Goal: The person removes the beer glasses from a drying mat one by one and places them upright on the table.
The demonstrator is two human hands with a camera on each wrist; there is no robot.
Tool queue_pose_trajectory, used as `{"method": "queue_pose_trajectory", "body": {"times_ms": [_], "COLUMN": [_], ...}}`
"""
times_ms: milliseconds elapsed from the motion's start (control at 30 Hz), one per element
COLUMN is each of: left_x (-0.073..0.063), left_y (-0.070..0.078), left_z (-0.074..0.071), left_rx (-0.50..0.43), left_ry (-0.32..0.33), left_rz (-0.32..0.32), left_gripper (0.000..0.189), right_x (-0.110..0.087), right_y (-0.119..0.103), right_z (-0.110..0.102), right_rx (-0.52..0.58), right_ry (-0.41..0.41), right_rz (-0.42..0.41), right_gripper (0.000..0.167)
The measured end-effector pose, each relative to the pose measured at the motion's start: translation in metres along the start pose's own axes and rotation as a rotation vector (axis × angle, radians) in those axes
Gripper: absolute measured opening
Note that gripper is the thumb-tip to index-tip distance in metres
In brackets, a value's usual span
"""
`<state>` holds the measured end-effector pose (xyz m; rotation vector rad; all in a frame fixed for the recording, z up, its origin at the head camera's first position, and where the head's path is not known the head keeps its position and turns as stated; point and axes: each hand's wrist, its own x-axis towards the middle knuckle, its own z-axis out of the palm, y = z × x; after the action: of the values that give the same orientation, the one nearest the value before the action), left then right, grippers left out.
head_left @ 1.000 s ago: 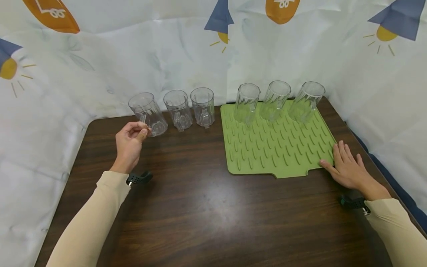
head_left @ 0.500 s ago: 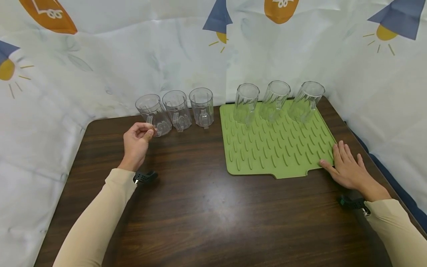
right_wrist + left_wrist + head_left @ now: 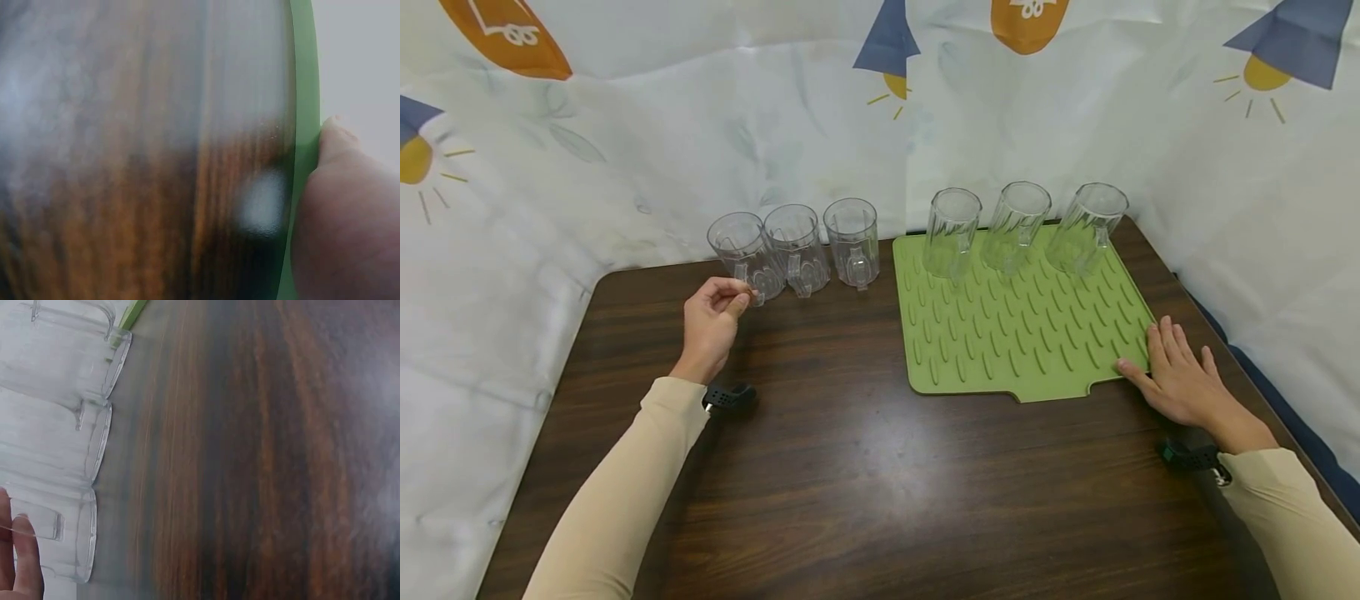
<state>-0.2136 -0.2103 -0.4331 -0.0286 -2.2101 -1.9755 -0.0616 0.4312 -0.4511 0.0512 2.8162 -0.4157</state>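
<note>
In the head view, my left hand [image 3: 711, 327] pinches the handle of the leftmost clear glass mug [image 3: 741, 242]. That mug stands at the back left of the table, close against a second clear mug [image 3: 797, 242]. A third clear mug [image 3: 852, 233] stands a little to the right. In the left wrist view, fingertips [image 3: 25, 534] lie at the held mug's handle, near its base. My right hand [image 3: 1183, 383] rests flat with straight fingers on the near right corner of the green ridged mat [image 3: 1000, 333]. Its thumb touches the mat edge [image 3: 306, 94] in the right wrist view.
Three more clear mugs stand in a row along the mat's back edge: a left one [image 3: 952, 229], a middle one [image 3: 1017, 225] and a right one [image 3: 1088, 225]. A patterned white curtain [image 3: 737, 108] hangs right behind the dark wooden table [image 3: 850, 483].
My left hand has slid the leftmost mug to the right, up close to the middle mug of that group. My right hand has stayed at the mat's corner.
</note>
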Motion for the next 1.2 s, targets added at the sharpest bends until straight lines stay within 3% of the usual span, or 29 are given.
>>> {"method": "queue_pose_trajectory", "body": {"times_ms": [267, 433, 700, 933, 1200], "left_x": [-0.002, -0.004, -0.008, -0.004, -0.001], "left_y": [0.003, 0.007, 0.018, 0.036, 0.061], "left_z": [-0.006, -0.008, -0.018, -0.018, -0.001], "left_rx": [0.046, 0.134, 0.197, 0.068, -0.042], "left_ry": [-0.041, -0.046, 0.049, 0.106, 0.076], "left_rz": [-0.037, -0.045, -0.038, -0.010, 0.070], "left_gripper": [0.008, 0.025, 0.035, 0.033, 0.029], "right_x": [-0.001, -0.003, -0.001, -0.001, -0.001], "right_y": [0.001, 0.003, 0.003, 0.004, 0.003], "right_z": [0.001, 0.005, 0.003, 0.002, 0.001], "right_rx": [0.013, 0.023, 0.012, 0.019, 0.018], "right_ry": [0.003, 0.002, 0.015, 0.015, 0.013], "right_rz": [-0.006, -0.008, -0.018, -0.021, -0.034], "right_gripper": [0.096, 0.096, 0.097, 0.097, 0.097]}}
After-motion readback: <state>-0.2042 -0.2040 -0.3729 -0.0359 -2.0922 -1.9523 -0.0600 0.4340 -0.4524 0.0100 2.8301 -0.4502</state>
